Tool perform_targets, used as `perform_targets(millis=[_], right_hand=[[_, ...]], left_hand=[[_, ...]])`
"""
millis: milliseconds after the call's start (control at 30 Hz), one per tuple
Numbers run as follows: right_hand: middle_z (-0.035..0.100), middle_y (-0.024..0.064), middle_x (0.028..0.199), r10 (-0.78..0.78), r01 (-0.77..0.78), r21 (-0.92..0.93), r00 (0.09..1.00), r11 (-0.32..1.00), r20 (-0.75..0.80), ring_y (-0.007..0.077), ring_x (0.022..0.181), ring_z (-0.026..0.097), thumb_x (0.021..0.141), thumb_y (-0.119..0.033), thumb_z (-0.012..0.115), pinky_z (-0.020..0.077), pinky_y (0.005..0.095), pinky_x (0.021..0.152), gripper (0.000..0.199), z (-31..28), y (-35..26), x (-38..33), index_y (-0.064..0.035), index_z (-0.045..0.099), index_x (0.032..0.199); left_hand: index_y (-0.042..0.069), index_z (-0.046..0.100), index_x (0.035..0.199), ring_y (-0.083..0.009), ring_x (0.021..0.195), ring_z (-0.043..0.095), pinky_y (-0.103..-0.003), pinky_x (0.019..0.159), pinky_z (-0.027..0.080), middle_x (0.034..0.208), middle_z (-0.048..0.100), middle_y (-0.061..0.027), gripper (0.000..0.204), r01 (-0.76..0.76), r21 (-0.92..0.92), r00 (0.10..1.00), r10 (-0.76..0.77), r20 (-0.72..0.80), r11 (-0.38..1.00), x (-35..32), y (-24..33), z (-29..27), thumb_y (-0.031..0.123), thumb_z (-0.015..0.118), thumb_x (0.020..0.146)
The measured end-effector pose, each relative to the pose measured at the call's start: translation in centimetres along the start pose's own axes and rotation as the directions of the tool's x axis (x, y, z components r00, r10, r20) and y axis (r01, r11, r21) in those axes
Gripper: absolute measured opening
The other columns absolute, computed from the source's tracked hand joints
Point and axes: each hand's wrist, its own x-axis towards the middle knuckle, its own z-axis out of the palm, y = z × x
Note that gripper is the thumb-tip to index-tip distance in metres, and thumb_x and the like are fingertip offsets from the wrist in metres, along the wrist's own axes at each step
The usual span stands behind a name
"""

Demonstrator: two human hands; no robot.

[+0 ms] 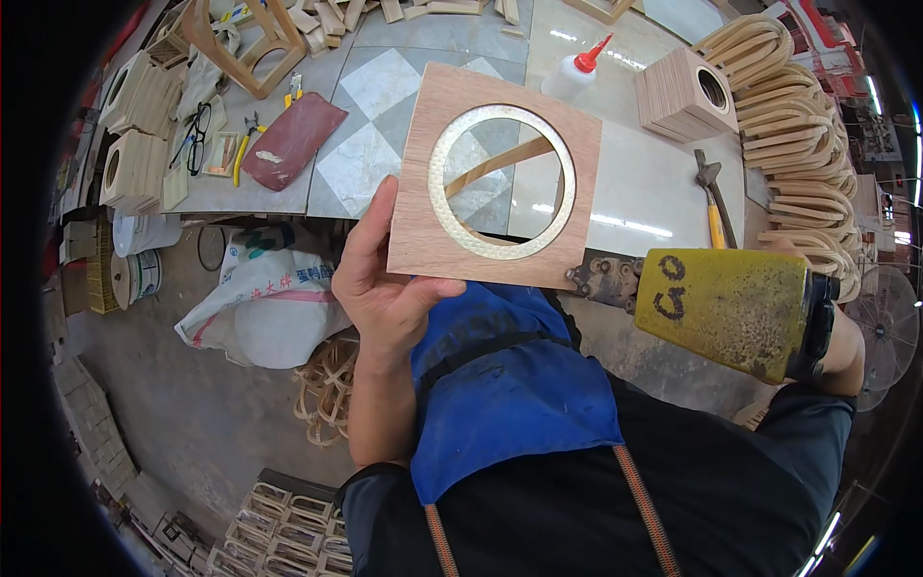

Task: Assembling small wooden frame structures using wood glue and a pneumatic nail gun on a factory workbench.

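Observation:
A square wooden board (411,192) with a large round hole is raised in front of me. A pale, speckled ring (437,192) lines the hole, and a curved wooden strip (495,165) shows through it. My left hand (370,264) grips the board at its lower left, thumb along the near edge and fingers behind. On the right is a worn yellow nail gun (726,308), its dark metal nose at or very near the board's lower right corner; contact is unclear. My right hand (796,252) holds the gun from behind, mostly hidden by its body.
The tiled bench (361,159) carries a red-capped glue bottle (575,72), a hammer (711,192), a stacked wooden block with a hole (673,96), sandpaper (293,142), pliers (248,144) and glasses (198,135). Bent wooden loops (793,144) line the right; a white sack (279,308) lies below left.

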Motion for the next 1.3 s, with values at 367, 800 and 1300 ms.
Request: perform_targets(millis=[367,800,1300], right_hand=[[0.055,0.0095,0.128,0.137,-0.137,0.004,0.991,0.991,0.006,0.0259,0.109,0.059,0.076,-0.032,0.074,0.0508,0.0381,0.097,0.069,0.0,-1.4,1.6,-0.0075,0.052,0.137],[0.06,0.0022,0.15,0.064,-0.064,-0.004,0.997,0.998,0.031,0.0255,0.123,0.067,0.096,-0.025,0.069,0.0537,0.0438,0.109,0.051,-1.6,-2.8,1.4,-0.0238,0.06,0.146],[0.073,0.0156,0.124,0.195,-0.057,0.292,0.86,0.955,-0.472,0.0282,0.108,0.073,0.086,-0.014,0.085,0.0606,0.0384,0.092,0.048,-5.3,-6.8,8.2,-0.0025,0.067,0.129]], left_hand=[[0.003,0.05,0.151,-0.0251,0.13,0.062,-0.037,0.115,0.047,0.15,0.058,-0.0153,0.1,-0.016,-0.022,1.0,0.016,0.003,1.0,0.0,-0.1,-0.1,0.009,0.097,0.063],[0.003,0.051,0.15,-0.0259,0.131,0.061,-0.038,0.116,0.047,0.152,0.055,-0.0166,0.098,0.0,0.002,1.0,0.0,0.023,1.0,-0.1,0.0,0.0,0.011,0.097,0.063],[0.002,0.061,0.141,-0.0192,0.098,0.059,-0.031,0.092,0.048,0.116,0.069,-0.0076,0.088,-0.044,0.122,0.998,0.038,0.05,0.992,-0.1,0.3,1.5,0.021,0.098,0.063]])
